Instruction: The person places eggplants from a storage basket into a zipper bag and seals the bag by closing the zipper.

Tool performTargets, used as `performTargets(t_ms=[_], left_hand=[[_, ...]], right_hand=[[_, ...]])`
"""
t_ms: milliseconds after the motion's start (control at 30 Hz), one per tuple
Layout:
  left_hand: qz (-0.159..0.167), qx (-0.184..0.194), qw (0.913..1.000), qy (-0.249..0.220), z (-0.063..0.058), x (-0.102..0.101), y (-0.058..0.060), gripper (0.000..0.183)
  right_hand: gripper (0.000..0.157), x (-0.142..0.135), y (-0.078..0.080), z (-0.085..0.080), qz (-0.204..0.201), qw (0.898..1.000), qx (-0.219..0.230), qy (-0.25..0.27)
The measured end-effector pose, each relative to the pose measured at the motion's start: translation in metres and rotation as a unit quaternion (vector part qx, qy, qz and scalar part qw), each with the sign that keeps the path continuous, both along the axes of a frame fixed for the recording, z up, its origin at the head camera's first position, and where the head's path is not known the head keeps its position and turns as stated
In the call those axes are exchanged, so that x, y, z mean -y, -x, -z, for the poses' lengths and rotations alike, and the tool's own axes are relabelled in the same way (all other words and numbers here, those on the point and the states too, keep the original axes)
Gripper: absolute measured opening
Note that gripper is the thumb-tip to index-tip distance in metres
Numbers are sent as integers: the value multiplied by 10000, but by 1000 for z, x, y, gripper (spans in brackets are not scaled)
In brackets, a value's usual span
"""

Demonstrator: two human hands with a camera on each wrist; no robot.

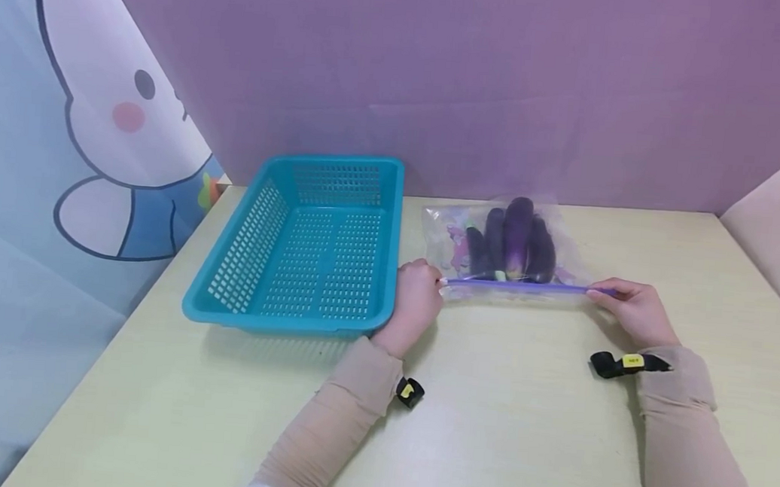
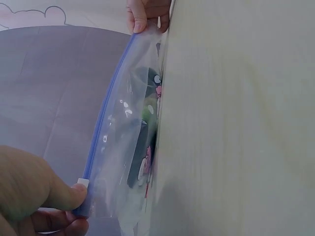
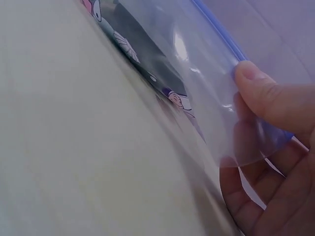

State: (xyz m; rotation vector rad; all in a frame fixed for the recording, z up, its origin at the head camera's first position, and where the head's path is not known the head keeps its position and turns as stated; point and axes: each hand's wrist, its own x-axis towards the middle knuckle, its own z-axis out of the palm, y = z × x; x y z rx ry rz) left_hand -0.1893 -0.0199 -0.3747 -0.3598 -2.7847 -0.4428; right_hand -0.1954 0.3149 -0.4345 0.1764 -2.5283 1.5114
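Observation:
A clear zipper bag [image 1: 445, 236] with a purple-blue zip strip lies at the back of the table, several dark eggplants [image 1: 517, 233] inside it. Its zip edge is raised toward me and stretched straight between both hands. My left hand [image 1: 419, 294] pinches the strip's left end, thumb at the white slider [image 2: 83, 182]. At the opposite corner, my right hand [image 1: 633, 309] pinches the strip between thumb and fingers; the right wrist view shows its fingers [image 3: 243, 196] behind the clear film. Pink printed figures show on the bag.
A teal plastic basket [image 1: 289, 323] with slotted walls stands left of the bag, its right side close against my left hand. The pale wooden table [image 1: 485, 431] meets a purple backdrop [image 1: 482, 91] behind. A cartoon-printed curtain [image 1: 85, 328] hangs at the left.

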Motion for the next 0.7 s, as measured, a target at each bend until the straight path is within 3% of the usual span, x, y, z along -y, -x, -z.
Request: performTargets(t_ms=[133, 300, 500, 700], left_hand=[[-42, 223, 9996, 146, 0, -1, 0, 8], [-67, 583, 9976, 379, 1, -1, -1, 9], [65, 706, 9973, 178, 0, 0, -1, 6], [146, 891, 9958, 157, 1, 0, -1, 8]], right_hand=[[9, -1, -1, -1, -262, 9995, 143, 95], [12, -1, -2, -2, -893, 9949, 477, 14], [12, 2, -1, -4, -1484, 9872, 502, -305], [12, 3, 0, -4, -1725, 9834, 517, -215]])
